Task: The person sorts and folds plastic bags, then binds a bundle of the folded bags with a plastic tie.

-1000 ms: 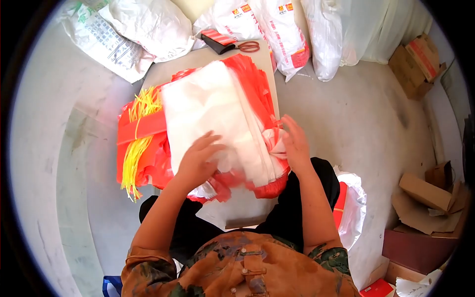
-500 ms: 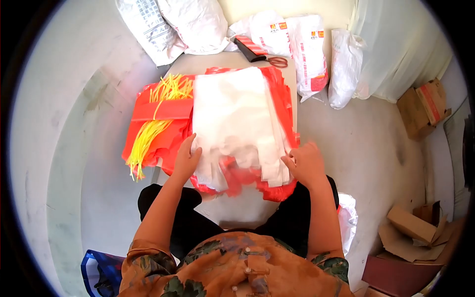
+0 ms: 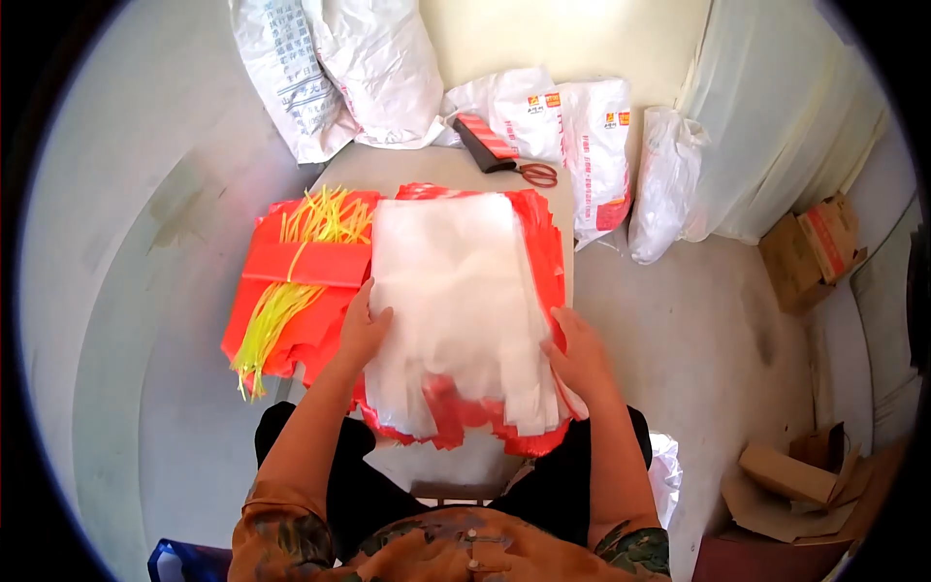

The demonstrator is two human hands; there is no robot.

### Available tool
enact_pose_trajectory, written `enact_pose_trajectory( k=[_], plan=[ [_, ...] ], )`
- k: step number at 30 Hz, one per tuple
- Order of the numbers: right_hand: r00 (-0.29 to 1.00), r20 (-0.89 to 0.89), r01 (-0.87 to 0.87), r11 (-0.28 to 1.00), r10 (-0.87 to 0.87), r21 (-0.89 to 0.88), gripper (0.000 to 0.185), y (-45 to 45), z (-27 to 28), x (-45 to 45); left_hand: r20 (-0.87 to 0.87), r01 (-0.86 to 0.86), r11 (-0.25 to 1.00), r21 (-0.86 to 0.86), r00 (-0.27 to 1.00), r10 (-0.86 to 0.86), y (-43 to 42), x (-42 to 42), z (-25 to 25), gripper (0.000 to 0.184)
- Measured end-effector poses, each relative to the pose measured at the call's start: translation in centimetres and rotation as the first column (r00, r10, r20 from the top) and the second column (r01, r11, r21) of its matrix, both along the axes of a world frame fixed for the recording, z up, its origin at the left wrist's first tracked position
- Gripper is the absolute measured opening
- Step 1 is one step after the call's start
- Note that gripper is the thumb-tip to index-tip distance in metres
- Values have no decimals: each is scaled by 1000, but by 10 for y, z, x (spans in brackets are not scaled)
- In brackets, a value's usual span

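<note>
A stack of white plastic vest bags (image 3: 451, 281) lies on top of red plastic bags (image 3: 543, 233), with the handle ends toward me. My left hand (image 3: 364, 330) is at the stack's left edge, its thumb apart from the stretched fingers. Along the right edge rests my right hand (image 3: 580, 357), fingers extended and thumb over the white bags. Both hands look open and touch the sides of the stack; the undersides of the fingers are hidden. To the left, a folded red strip (image 3: 305, 264) wraps a bundle of yellow ties (image 3: 276, 315) on more red bags.
Red-handled scissors (image 3: 536, 175) lie at the table's (image 3: 388, 167) far end beside a black and red object (image 3: 485, 144). White sacks (image 3: 378, 73) stand behind it. Cardboard boxes (image 3: 813, 250) are on the floor at right, with opened cardboard (image 3: 790, 480) nearer me.
My right hand has gone from curled fingers at the bags' corner to lying along the right edge. The blurred handle ends now lie still. The whole view has shifted slightly down.
</note>
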State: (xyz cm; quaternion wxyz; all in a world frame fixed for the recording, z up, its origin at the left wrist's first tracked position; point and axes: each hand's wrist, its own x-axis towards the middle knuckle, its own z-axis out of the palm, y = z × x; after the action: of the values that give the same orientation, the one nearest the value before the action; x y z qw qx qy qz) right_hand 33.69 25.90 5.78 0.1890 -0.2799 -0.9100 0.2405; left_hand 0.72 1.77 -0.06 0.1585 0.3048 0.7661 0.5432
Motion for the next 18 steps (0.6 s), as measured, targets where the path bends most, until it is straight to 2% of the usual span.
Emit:
enact_pose_trajectory(
  k=[3,6,9,12,14,15,18],
  plan=[
    [999,-37,36,998,-38,-44,71,20,-10,-30,79,-64,998,-3,995,64,17,8,34,67],
    [978,-191,17,940,-87,-340,79,51,-37,-61,138,-6,999,40,990,0,30,-15,20,69],
    [988,-44,100,830,-148,-548,80,50,-36,-72,11,59,998,4,998,-59,45,-33,12,70],
    [973,-77,134,801,-218,-583,81,35,-45,-70,-11,95,993,-72,995,-96,68,-31,20,71],
    [962,-110,154,827,-251,-541,81,32,-79,-58,-74,134,981,-141,987,-145,85,-31,26,72],
    [955,-128,165,839,-267,-518,81,31,-78,-58,-105,153,973,-174,979,-173,96,-32,28,72],
    [933,-133,190,773,-333,-605,74,28,-67,-54,-124,140,943,-302,975,-184,119,-28,35,77]
  ],
)
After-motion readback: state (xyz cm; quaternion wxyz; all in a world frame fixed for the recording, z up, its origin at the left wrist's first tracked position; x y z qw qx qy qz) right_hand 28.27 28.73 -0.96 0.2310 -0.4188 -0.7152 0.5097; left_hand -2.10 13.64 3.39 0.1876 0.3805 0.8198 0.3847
